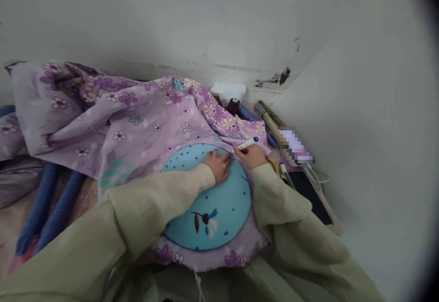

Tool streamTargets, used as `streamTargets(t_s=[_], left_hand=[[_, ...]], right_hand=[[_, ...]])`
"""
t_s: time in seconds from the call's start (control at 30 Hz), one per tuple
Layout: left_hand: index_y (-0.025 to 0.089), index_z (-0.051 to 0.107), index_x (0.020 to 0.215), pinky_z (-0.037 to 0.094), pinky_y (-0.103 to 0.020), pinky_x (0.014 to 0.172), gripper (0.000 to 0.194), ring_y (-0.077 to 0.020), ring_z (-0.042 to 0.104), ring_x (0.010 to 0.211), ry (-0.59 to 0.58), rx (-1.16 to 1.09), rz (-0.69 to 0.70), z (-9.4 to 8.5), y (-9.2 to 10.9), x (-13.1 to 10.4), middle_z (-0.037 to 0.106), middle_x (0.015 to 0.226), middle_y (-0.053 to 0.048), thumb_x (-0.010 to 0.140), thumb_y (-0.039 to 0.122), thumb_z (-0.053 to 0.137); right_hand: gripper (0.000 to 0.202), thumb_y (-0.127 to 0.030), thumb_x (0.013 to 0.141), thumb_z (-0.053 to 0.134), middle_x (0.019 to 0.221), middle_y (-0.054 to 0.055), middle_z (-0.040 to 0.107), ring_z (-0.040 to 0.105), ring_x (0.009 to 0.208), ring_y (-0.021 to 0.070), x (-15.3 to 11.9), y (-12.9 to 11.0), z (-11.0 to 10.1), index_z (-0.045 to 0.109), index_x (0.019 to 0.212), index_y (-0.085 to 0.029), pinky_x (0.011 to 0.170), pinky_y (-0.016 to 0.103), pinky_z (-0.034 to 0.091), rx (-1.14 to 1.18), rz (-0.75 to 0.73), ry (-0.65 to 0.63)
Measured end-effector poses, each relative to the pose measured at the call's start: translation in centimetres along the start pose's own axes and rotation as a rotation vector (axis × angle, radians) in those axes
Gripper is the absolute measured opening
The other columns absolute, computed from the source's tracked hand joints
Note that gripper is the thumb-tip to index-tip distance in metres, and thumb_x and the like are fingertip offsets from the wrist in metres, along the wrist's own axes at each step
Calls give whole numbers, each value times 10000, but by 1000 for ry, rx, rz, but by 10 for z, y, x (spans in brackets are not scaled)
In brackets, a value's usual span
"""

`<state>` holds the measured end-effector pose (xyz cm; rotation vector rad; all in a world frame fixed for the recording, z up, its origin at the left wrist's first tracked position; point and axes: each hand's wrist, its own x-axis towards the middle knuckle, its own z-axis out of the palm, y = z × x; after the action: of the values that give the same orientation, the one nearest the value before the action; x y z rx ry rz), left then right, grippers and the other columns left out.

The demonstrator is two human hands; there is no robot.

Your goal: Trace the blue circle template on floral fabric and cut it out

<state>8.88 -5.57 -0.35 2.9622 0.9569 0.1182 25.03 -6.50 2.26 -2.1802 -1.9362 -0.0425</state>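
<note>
A round light-blue piece (pixel 222 206) with dots and a flower print lies on purple floral fabric (pixel 137 132). My left hand (pixel 218 165) presses down on the blue round near its upper edge, fingers spread. Just to its right, my right hand (pixel 253 156) grips a white marker with a blue end (pixel 247 143). The marker slants down to the left, towards the rim of the round. Its tip is too small to make out, so I cannot tell whether it touches the fabric.
Behind the fabric stands a dark thread spool (pixel 233 105) near a white bag (pixel 229 91). Rolled cloths (pixel 274 119) lie at the right, beside a blurred screen (pixel 297 145) and a dark phone (pixel 312 196) with a white cable. Blue rolls (pixel 58 210) lie at left. White walls enclose the back and right.
</note>
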Motion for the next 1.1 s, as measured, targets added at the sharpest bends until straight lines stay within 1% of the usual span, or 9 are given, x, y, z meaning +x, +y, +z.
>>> streamTargets(t_s=[0.17, 0.4, 0.53, 0.63, 0.73, 0.9, 1.0, 1.1], left_hand=[[143, 444, 1244, 320, -511, 856, 583, -341, 324, 1141, 18, -14, 10, 0, 3, -1, 420, 1295, -117, 774, 482, 377], [129, 434, 1249, 314, -519, 870, 591, -313, 350, 1125, 33, -18, 29, 2, 2, -2, 421, 1301, -125, 779, 483, 372], [125, 401, 1276, 280, -559, 892, 588, -339, 322, 1160, 43, -14, 30, 6, 3, -3, 405, 1318, -127, 796, 462, 351], [169, 396, 1284, 257, -586, 894, 545, -368, 317, 1173, 42, -10, 42, 8, 5, -4, 389, 1327, -126, 814, 439, 339], [220, 416, 1267, 264, -601, 871, 496, -389, 328, 1169, 36, -3, 61, 8, 5, -4, 380, 1328, -133, 818, 420, 351], [222, 428, 1255, 269, -614, 858, 489, -395, 326, 1167, 31, 2, 49, 7, 7, -3, 378, 1324, -143, 806, 410, 384], [227, 436, 1248, 271, -610, 863, 473, -386, 324, 1164, 48, -2, 44, 7, 7, -4, 355, 1350, -116, 810, 398, 382], [225, 433, 1251, 278, -617, 855, 466, -389, 320, 1157, 41, -20, 66, 6, 7, -4, 352, 1362, -83, 818, 382, 366]], right_hand=[[407, -455, 783, 503, 625, 99, 697, 649, 655, 208, -3, 1, -1, 699, 599, -149, 506, 251, 356, -9, 22, 7], [372, -435, 779, 512, 629, 89, 699, 650, 656, 208, -9, 4, -3, 702, 623, -155, 515, 254, 355, -16, 48, 18], [387, -446, 778, 506, 630, 91, 697, 647, 654, 221, -13, 6, -4, 696, 610, -154, 514, 264, 350, -26, 71, 20], [389, -458, 777, 501, 642, 86, 698, 646, 674, 224, -16, 8, -5, 699, 624, -160, 534, 266, 363, -29, 88, 22], [391, -471, 775, 498, 650, 80, 697, 643, 678, 221, -19, 8, -6, 699, 641, -164, 551, 268, 379, -32, 110, 19], [386, -476, 771, 498, 676, 89, 697, 640, 699, 223, -25, 7, -10, 700, 660, -167, 581, 274, 397, -53, 142, 14], [391, -480, 771, 488, 667, 91, 695, 639, 689, 228, -30, 7, -13, 700, 647, -176, 571, 279, 394, -67, 164, 15], [419, -503, 762, 484, 625, 102, 683, 635, 659, 243, -36, 7, -15, 699, 623, -171, 543, 289, 387, -82, 198, 24]])
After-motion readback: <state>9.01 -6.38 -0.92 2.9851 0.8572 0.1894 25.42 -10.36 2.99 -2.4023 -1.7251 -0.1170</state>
